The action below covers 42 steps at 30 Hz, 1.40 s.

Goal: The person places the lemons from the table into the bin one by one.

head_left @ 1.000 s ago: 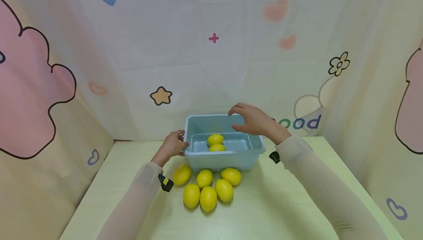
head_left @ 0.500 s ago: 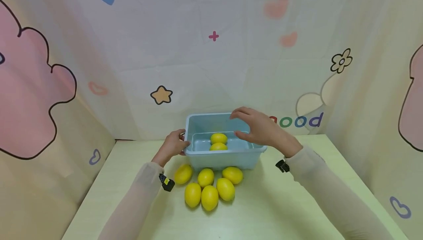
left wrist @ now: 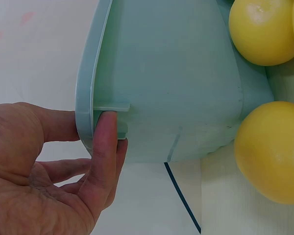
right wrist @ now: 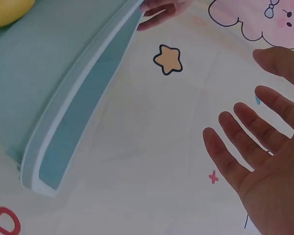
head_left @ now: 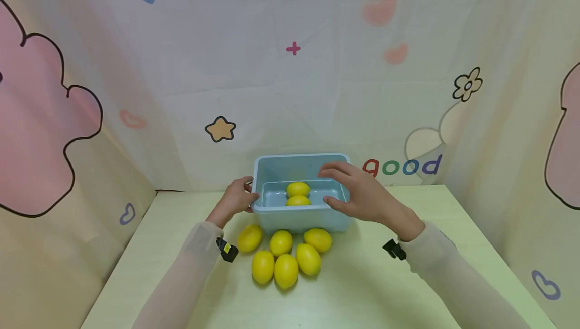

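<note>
A light blue plastic bin stands near the back of the table with two lemons inside, one behind the other. My left hand grips the bin's left rim; in the left wrist view its thumb and fingers pinch the rim from both sides. Over the bin's right side hovers my right hand, fingers spread apart and holding nothing. In the right wrist view that hand's fingers are well apart from the bin. Several more lemons lie grouped on the table just in front of the bin.
The pale table is bordered by a printed curtain right behind the bin and at both sides. A black wrist camera sits on the right sleeve, and another camera on the left.
My right hand has drawn back toward the front right, uncovering the bin's far right corner. The left hand keeps its grip on the rim, and the lemons lie as before.
</note>
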Tool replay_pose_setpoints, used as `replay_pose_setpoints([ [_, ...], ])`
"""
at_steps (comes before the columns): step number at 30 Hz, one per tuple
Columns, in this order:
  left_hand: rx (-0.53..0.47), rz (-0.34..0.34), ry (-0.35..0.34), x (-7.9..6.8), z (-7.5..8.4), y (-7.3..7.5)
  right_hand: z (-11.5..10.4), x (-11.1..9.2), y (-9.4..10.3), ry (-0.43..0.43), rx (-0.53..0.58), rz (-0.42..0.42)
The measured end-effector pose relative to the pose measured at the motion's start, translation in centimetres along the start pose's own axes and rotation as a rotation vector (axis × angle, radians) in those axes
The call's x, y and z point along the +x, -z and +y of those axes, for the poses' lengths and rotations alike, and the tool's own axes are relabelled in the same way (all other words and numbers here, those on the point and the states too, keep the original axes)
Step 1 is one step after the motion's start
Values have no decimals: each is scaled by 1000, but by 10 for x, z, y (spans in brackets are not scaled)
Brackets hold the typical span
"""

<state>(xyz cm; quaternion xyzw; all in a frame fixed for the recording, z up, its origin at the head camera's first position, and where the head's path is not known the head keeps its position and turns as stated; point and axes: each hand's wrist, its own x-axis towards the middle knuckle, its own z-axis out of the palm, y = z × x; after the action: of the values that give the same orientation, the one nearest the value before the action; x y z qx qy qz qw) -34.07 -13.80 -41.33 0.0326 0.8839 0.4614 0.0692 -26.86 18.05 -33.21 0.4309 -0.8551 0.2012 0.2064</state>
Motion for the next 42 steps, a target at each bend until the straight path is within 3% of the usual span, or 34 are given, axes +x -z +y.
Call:
replay_pose_setpoints([
  [6,7,4,4,1,0,0,-12,-13,-7,57,-16,-14],
  [19,-3,-6,8,1,0,0,-26,-34,-34,57,-17,-80],
  [42,12,-19,3,0,1,0,-34,-58,-94,-85,-48,-365],
])
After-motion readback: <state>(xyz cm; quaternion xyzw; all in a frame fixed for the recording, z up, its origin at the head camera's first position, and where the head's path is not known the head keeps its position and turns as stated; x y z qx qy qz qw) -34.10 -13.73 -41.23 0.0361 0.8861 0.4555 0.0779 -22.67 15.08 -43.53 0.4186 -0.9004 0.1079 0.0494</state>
